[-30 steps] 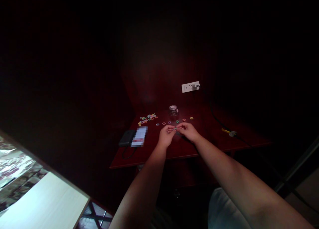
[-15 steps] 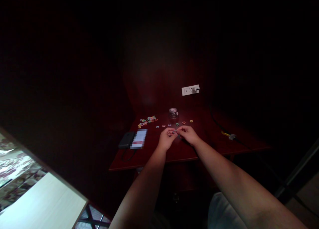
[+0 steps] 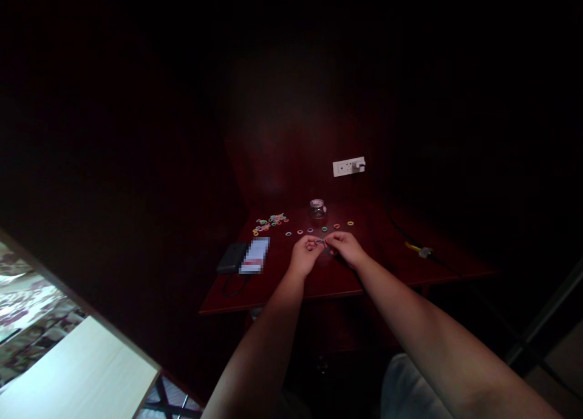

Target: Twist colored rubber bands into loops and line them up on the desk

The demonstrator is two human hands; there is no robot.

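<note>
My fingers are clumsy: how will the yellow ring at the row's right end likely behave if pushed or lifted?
The yellow ring lies flat, so a push would probably slide it, not roll it. Small beside the right hand, it is likely very light. Its loop is open, so it may be springy rather than limp, though its material is unclear.

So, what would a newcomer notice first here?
Probably the left hand and right hand, together pinching a small band over the dark red table. Just beyond them runs a row of six colored bands, with a clear jar behind. At the left, a bright, blurred screen stands out, with a scatter of bands beyond it.
</note>
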